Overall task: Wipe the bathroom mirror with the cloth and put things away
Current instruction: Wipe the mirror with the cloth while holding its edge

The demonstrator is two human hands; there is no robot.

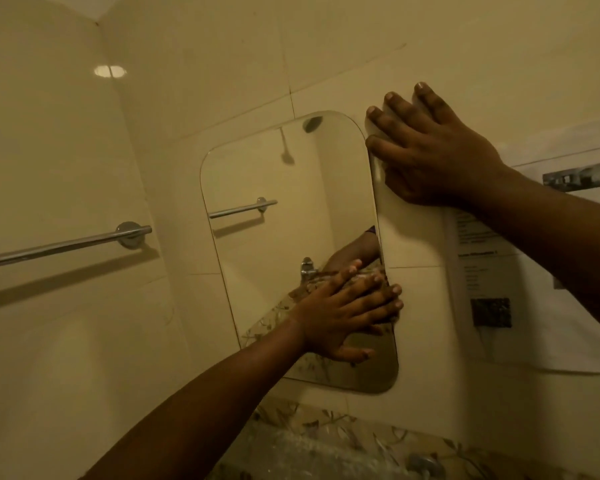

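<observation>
The rounded mirror hangs tilted on the cream tiled wall. My left hand lies flat against the mirror's lower right part, fingers reaching its right edge, and its reflection meets it in the glass. My right hand is pressed flat on the wall at the mirror's upper right edge, fingers spread. A pale strip shows beneath those fingers along the mirror's rim; I cannot tell whether it is cloth. No cloth is plainly visible under either hand.
A chrome towel bar runs along the left wall. A printed paper sheet is stuck to the wall right of the mirror. Patterned tiles and a chrome fitting lie below. A shower head is reflected in the glass.
</observation>
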